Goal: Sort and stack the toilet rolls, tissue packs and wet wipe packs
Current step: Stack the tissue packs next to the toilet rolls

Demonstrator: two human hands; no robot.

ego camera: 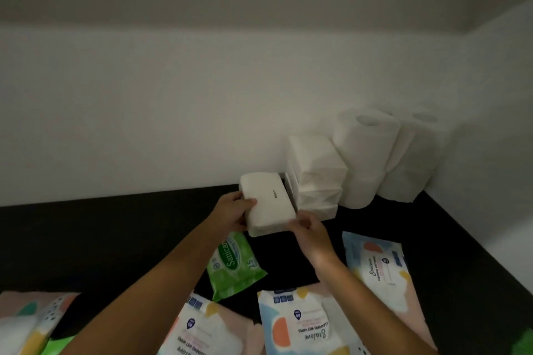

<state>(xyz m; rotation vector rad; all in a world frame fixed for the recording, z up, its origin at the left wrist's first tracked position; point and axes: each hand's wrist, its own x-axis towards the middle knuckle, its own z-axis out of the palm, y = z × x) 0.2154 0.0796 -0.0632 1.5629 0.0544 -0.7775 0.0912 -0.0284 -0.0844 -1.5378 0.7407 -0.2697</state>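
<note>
Nearest the camera, pastel wet wipe packs lie flat on the dark surface, with a green Sanicare wipe pack just beyond them. Above these, the left hand and right hand clamp a white tissue pack between them from opposite ends. Just behind it stands a stack of tissue packs, and stacked toilet rolls fill the corner against the white wall.

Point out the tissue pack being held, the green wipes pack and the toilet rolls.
tissue pack [269, 204]: head view, middle of its top face
green wipes pack [235, 265]: head view, centre of its front
toilet rolls [364, 153]: head view, side of the nearest upper roll
</note>
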